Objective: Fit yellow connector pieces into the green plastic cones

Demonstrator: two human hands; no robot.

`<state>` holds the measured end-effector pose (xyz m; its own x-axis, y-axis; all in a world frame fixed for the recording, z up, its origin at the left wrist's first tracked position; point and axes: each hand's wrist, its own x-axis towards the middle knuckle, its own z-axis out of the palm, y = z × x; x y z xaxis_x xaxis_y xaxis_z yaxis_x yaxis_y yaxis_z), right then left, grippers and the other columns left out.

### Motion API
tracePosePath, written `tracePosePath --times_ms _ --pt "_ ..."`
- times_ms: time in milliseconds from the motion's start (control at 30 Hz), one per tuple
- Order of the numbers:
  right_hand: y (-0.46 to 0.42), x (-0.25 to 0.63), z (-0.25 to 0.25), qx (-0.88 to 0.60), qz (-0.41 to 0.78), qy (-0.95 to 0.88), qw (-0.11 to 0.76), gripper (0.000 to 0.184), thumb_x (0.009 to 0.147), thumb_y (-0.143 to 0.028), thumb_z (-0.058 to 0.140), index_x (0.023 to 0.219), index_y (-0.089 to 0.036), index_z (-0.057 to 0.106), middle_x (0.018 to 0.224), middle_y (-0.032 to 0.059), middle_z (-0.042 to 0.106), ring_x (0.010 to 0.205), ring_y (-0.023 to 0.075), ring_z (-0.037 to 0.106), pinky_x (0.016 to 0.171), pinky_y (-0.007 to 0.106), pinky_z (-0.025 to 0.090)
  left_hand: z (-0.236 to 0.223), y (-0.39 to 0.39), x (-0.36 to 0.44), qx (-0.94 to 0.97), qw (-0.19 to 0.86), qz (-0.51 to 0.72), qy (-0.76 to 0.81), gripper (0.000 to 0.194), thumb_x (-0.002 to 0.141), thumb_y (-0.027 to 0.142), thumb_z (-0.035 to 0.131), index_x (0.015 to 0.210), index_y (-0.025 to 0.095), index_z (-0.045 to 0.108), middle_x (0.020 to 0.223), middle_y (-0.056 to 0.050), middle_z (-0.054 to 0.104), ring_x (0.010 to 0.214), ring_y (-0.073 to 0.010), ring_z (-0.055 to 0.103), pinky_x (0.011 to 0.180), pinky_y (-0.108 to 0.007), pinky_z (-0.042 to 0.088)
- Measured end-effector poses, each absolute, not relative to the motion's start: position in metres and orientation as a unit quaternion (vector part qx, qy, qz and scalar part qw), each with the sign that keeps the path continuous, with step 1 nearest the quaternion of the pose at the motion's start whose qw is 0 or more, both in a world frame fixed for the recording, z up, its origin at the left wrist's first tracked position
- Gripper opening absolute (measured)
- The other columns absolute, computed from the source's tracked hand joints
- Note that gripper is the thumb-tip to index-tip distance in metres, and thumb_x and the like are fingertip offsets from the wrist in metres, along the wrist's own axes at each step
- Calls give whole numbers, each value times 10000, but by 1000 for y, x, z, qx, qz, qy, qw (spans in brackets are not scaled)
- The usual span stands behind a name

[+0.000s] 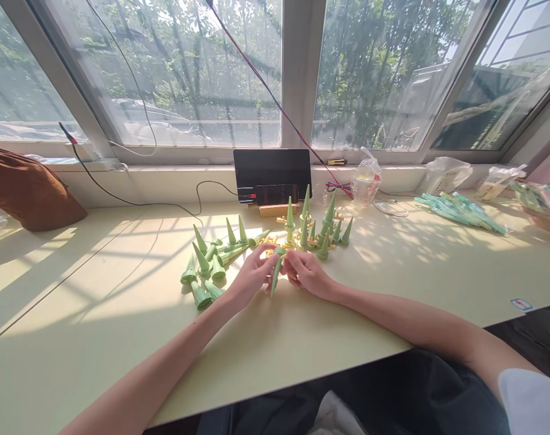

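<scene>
Pinching green cone [276, 277]: closed left fingers [268, 264]

Passable — open tabletop [415, 272], right | blocked — green cones [217, 268], left and ahead

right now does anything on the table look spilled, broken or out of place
Nothing visibly spilled or broken. Slightly askew: some green cones in the left cluster lie on their sides while others stand upright.

Sunlit pale table [420, 266] below wide windows [393, 72]
</scene>
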<state>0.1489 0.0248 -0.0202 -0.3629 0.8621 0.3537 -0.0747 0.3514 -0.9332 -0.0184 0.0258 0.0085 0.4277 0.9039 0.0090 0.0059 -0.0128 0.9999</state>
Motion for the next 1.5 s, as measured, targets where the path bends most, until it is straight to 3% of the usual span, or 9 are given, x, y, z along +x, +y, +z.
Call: tracePosePath --times_ms 533,833,1000,1200,1500 --pt "25 148 -20 -293 482 -665 490 437 960 -504 410 656 -190 441 512 -71 337 390 69 369 392 221 312 6 25 -19 613 565 393 389 436 863 491 567 1199 230 472 711 5 615 457 -90 482 390 -211 411" --pt "22 148 -18 -325 412 -704 478 500 932 -536 438 580 -181 428 508 -39 406 447 74 364 440 227 292 6 24 -19 627 573 366 380 417 888 453 541 1239 233 498 571 52 516 442 -115 521 433 -243 458" --pt "23 147 -18 -342 372 -715 484 528 915 -552 454 547 -174 445 523 -22 444 491 82 376 471 230 301 5 24 -18 630 574 348 390 432 889 469 527 1246 228 493 603 37 550 450 -126 548 443 -262 476" --pt "23 148 -20 -354 350 -710 498 417 909 -496 507 654 -166 528 571 -18 522 497 80 411 481 224 315 10 20 -16 632 570 363 379 420 886 437 534 1232 201 506 649 22 584 430 -105 529 440 -253 467" --pt "23 146 -24 -367 314 -724 493 330 841 -487 611 742 -190 507 544 -62 445 478 75 353 469 229 280 10 21 -16 623 577 370 378 463 875 468 543 1248 197 503 586 41 523 432 -113 512 410 -245 436"
